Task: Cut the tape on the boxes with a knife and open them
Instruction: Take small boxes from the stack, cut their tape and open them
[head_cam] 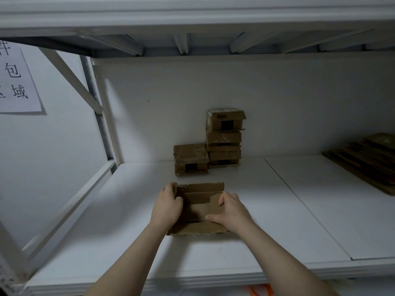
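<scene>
A small brown cardboard box [198, 208] lies on the white shelf [277, 221] in front of me, its top flaps spread open. My left hand [167, 205] grips the box's left flap and side. My right hand [229, 210] holds the right flap, fingers curled over its edge and thumb on the near flap. Behind it stands one more small box [190, 159], and to its right a stack of three boxes [224, 137] against the back wall. No knife is in view.
Flattened cardboard sheets [367, 159] lie piled at the shelf's right end. An upper shelf [192, 20] hangs close overhead. White frame posts [100, 116] and a paper sign [17, 82] are on the left. An orange object [259, 290] shows below the shelf edge.
</scene>
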